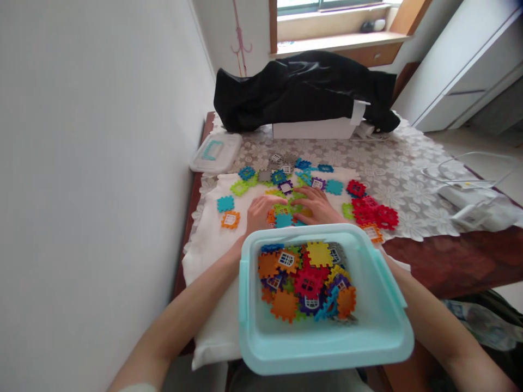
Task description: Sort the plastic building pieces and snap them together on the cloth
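The left hand (261,212) and the right hand (316,205) lie close together, with open fingers, on a small heap of plastic gear-shaped building tiles (284,212). I cannot see that they clamp any piece. More tiles are spread around the hands on a white cloth (212,261), and red ones lie to the right. The tiles lie flat and are almost square, so they have no clear long axis. A light blue plastic tub (249,326) full of tiles is in front of the hands, nearer the person. Under the cloth is a lace tablecloth (402,190) on a brown wooden worktop (449,261). Behind are a black cloth (302,92) and a window sill (339,43).
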{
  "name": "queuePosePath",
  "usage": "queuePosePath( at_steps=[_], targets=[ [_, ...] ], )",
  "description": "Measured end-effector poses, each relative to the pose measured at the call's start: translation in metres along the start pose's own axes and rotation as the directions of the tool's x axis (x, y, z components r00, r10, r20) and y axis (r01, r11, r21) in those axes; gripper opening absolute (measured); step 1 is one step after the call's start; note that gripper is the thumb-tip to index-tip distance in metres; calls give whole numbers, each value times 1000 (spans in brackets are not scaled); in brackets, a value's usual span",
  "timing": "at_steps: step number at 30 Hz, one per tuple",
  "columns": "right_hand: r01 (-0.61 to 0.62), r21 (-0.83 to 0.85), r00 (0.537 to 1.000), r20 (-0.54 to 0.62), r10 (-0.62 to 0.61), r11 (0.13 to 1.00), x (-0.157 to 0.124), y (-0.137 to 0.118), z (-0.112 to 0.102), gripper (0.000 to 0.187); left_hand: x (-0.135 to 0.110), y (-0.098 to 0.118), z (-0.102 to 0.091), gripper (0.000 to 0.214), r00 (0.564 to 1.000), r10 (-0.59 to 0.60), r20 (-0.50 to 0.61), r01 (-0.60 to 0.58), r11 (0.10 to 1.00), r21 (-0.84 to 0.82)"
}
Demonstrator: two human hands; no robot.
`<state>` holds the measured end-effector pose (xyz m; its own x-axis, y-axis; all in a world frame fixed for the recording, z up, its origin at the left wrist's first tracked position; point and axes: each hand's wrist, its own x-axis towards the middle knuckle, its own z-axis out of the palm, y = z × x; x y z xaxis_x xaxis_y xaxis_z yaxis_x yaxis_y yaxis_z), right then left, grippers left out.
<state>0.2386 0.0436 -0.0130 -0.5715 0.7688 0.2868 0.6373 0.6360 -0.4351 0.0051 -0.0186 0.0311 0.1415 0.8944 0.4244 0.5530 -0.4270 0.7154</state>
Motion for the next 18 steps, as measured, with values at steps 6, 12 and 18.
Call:
queuePosePath(
  at_steps=[6,12,18],
  targets=[
    [26,77,998,-63,-21,997,2,-1,-1,12,8,-16,5,54,986,-5,166,-34,973,228],
    [-25,192,995,-91,43,981,1,6,0,32,7,-26,15,51,954,-184,235,69,901,428],
    [-137,49,987,-76,140,989,0,8,9,65,11,-27,11,38,967,-143,210,69,943,325]
  ],
)
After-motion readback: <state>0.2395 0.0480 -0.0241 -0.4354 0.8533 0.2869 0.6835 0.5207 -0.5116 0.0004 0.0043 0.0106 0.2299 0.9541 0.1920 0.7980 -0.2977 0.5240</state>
